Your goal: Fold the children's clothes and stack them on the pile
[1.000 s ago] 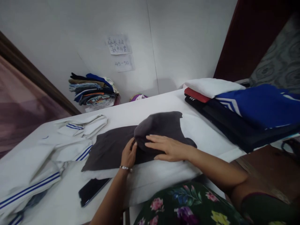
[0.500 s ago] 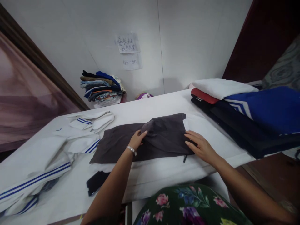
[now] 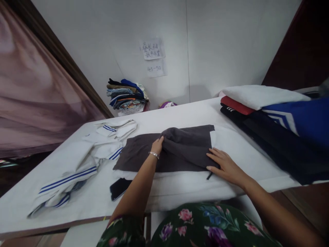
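Observation:
A dark grey garment [image 3: 187, 151], folded into a long flat shape, lies across the table in front of me. My left hand [image 3: 157, 146] is closed on a raised fold near its middle; some of the fingers are hidden by the cloth. A silver bracelet [image 3: 154, 155] circles that wrist. On the garment's right end rests my right hand [image 3: 222, 164], fingers stretched out and slightly apart. A short dark cord [image 3: 209, 176] sticks out beside its thumb. White cloth [image 3: 180, 185] shows under the garment's near edge.
To the left spreads a white garment with blue stripes [image 3: 84, 154], near a black phone [image 3: 119, 188]. Stacked clothes [image 3: 125, 96] stand by the wall beyond the table. Dark, red, white and blue clothes [image 3: 269, 133] are piled at the right. Paper notes [image 3: 154, 56] hang on the wall.
The view has turned left, so everything sits further right. My left hand has moved slightly away from me with the fold. My right hand stays at the garment's right end.

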A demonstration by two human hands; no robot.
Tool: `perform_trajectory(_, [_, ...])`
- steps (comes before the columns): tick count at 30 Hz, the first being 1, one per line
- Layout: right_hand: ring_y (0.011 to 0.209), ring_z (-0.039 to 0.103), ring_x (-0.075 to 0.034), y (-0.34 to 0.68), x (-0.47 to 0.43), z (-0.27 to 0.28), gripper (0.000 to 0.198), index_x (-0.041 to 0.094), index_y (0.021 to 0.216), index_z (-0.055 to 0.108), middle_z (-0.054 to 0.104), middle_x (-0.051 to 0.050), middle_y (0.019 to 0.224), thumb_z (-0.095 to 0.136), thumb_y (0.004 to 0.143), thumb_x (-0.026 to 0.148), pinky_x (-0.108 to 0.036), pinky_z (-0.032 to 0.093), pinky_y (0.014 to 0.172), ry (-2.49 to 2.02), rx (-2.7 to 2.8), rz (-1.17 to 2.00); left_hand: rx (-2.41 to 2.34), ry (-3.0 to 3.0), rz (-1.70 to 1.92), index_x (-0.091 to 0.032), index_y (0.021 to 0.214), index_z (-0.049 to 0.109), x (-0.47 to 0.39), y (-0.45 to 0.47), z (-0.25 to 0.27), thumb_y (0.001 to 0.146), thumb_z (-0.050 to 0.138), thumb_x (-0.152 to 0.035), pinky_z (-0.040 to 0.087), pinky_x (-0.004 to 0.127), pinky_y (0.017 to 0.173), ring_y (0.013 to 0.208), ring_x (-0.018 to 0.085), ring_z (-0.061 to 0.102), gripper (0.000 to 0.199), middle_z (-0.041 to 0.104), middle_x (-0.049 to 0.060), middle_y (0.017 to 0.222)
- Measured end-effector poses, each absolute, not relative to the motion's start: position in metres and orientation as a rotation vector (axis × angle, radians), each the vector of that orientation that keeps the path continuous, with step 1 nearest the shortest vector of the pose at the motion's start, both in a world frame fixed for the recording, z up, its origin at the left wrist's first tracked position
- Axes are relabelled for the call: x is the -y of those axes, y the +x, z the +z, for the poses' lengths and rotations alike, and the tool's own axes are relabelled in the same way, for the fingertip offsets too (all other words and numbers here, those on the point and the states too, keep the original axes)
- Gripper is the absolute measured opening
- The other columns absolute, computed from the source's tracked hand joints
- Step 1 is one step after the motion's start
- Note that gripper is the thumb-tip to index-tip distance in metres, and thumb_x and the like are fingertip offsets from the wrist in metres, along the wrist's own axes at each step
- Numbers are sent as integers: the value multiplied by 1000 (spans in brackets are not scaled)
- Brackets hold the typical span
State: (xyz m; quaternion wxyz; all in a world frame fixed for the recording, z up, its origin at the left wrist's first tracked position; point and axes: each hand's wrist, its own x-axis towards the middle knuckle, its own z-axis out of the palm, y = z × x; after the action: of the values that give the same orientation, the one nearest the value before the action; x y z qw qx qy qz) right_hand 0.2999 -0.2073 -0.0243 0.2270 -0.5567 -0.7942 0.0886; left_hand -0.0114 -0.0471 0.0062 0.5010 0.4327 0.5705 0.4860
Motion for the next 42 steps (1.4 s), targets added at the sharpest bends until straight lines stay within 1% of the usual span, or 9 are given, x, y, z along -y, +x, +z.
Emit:
perform_trajectory(4, [139, 26, -32, 305, 208, -36, 65, 27, 138, 46, 33, -9, 150, 53, 83, 60, -55, 29, 109, -1520, 2289, 218, -1520, 1094, 1168, -17, 63, 66, 44, -16, 8, 69, 70, -29, 48, 32, 82, 95, 26, 63, 14, 67, 3, 67])
perform_trajectory(13, [139, 25, -28, 305, 207, -42, 56, 27, 141, 39, 30, -8, 152, 50, 89, 46, -51, 31, 109, -1451, 2269, 173, -665, 584, 1178, -17, 99, 63, 60, 0, 49, 90, 48, -35, 50, 35, 83, 89, 20, 65, 25, 71, 7, 94])
perform_trajectory(19, [139, 24, -30, 304, 207, -44, 52, 27, 137, 46, 32, -8, 151, 53, 88, 44, -54, 29, 109, -1509, 2316, 196, -1077, 412, 1073, -18, 81, 57, 72, -29, 15, 84, 53, -41, 51, 32, 68, 63, 15, 62, 24, 64, 2, 71])
perform_trajectory(23, [139, 25, -32, 302, 205, -40, 51, 27, 134, 50, 34, -9, 149, 57, 85, 38, -58, 25, 109, -1516, 2331, 202, -1226, 649, 1087, -19, 79, 55, 70, -26, 17, 69, 70, -29, 48, 25, 63, 61, 11, 59, 20, 62, -2, 72])
perform_trajectory(27, [139, 26, -30, 296, 205, -36, 50, 27, 134, 49, 37, -8, 148, 55, 86, 34, -58, 23, 110, -1478, 2309, 212, -1256, 880, 1327, -20, 85, 57, 66, -30, 22, 65, 66, -26, 45, 23, 58, 62, 11, 56, 22, 62, -4, 73])
perform_trajectory(30, [139, 27, -29, 288, 204, -34, 51, 26, 136, 47, 37, -9, 148, 54, 87, 39, -57, 22, 110, -1459, 2327, 188, -1641, 1058, 1248, -19, 88, 59, 62, -44, 8, 68, 59, -22, 45, 25, 57, 62, 14, 57, 20, 62, 0, 73])
perform_trajectory(34, [137, 30, -30, 278, 199, -32, 52, 22, 133, 50, 40, -12, 146, 57, 85, 39, -57, 21, 111, -1460, 2407, 150, -1945, 1286, 1004, -18, 86, 62, 60, -59, -3, 68, 57, -17, 49, 37, 71, 76, 24, 62, 19, 65, 6, 79])
perform_trajectory(37, [135, 34, -32, 274, 196, -33, 51, 21, 131, 53, 43, -15, 143, 59, 83, 38, -58, 21, 110, -1473, 2423, 129, -2075, 1701, 875, -18, 98, 64, 61, -54, 11, 70, 55, -17, 45, 44, 87, 99, 31, 60, 29, 66, 13, 101])
perform_trajectory(42, [133, 37, -31, 271, 195, -38, 48, 21, 129, 55, 45, -15, 141, 59, 83, 36, -57, 21, 110, -1444, 2381, 50, -1726, 2385, 965, -18, 120, 57, 68, -13, 39, 82, 49, -19, 26, 43, 110, 126, 27, 44, 39, 54, 13, 132])
